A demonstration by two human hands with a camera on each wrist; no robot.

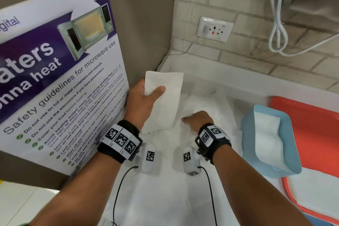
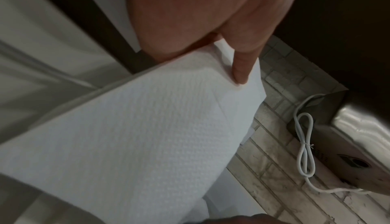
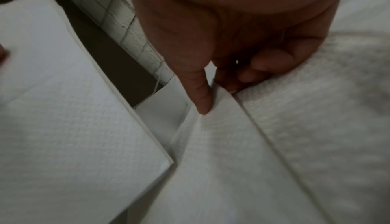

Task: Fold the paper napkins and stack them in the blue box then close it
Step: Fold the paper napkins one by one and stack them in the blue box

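Observation:
My left hand [image 1: 145,101] holds a folded white napkin [image 1: 165,101] up off the counter, thumb on its top face, fingers behind. In the left wrist view the thumb [image 2: 240,71] presses that napkin [image 2: 147,136]. My right hand [image 1: 200,119] is down on the loose napkin pile [image 1: 211,102]. There its thumb [image 3: 200,94] and curled fingers pinch the edge of one napkin [image 3: 221,144]. The left hand's held napkin [image 3: 63,111] hangs just to its left. The open blue box [image 1: 247,134] stands to the right with folded napkins [image 1: 267,137] inside.
A large microwave safety poster [image 1: 60,71] leans close on the left. The brick wall behind carries a socket [image 1: 214,29] and a looped white cable [image 1: 277,29]. An orange-red tray [image 1: 311,124] lies under and beyond the box, with white sheets [image 1: 315,192] on it.

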